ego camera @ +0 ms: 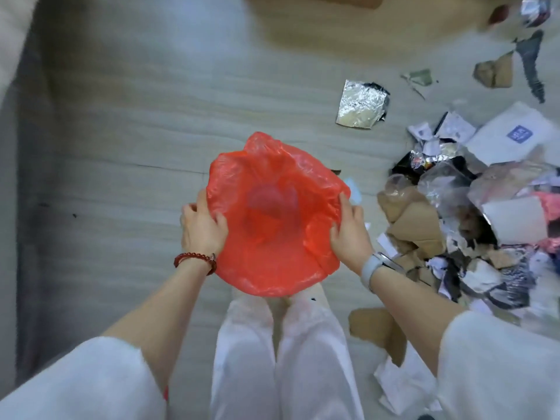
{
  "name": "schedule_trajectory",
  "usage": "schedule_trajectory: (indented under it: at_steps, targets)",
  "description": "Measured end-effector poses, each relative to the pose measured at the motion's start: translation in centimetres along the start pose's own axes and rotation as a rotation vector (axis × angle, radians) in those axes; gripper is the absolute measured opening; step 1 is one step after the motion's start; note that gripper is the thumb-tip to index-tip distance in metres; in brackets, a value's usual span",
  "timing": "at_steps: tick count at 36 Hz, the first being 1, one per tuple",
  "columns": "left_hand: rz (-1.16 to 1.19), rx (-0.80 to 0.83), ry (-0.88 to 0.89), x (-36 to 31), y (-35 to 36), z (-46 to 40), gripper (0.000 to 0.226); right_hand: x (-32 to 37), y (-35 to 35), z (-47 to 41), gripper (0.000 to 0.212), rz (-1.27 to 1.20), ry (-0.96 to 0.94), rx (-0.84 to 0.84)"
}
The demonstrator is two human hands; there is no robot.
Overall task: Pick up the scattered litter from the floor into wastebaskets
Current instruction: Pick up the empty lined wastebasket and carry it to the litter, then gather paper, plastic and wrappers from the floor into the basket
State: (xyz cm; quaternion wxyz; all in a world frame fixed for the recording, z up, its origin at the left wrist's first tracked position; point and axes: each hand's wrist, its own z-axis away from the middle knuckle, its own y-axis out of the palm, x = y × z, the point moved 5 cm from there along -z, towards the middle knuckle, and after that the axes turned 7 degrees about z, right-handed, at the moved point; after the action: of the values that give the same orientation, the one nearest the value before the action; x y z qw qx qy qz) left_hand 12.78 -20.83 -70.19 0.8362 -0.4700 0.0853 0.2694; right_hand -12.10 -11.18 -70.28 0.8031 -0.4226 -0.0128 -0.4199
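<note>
I note two risks. The red bag [272, 219] is thin film, and a sharp cardboard or foil edge could tear it once loaded. Its mouth is also held open only by the hands, so a slack grip would let it collapse before anything goes in.

The left hand [202, 228] pinches the bag's left rim with curled fingers. The right hand [348, 230] grips the right rim likewise. The bag hangs open above the knees, translucent and crinkled. Whether a bin sits under it I cannot tell.

The litter pile [472, 213] lies on the floor [121, 140] just right of the bag: torn cardboard, paper, plastic wrap. A foil sheet [360, 104] lies apart, farther off.
</note>
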Motion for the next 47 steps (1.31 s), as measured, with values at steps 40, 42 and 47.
schedule_trajectory:
  at_steps: [40, 42, 47]
  targets:
    - [-0.106, 0.461, 0.696, -9.6, 17.8, 19.7, 0.046, -21.9, 3.2, 11.9, 0.037, -0.22, 0.359, -0.05]
    - [-0.134, 0.48, 0.668, -8.2, 22.2, 19.4, 0.047, -24.4, 4.8, 9.9, 0.038, -0.177, 0.311, -0.073]
    - [-0.231, 0.448, 0.586, -5.4, 33.3, 15.1, 0.052, -29.4, 8.9, 4.1, 0.04, 0.047, 0.159, -0.141]
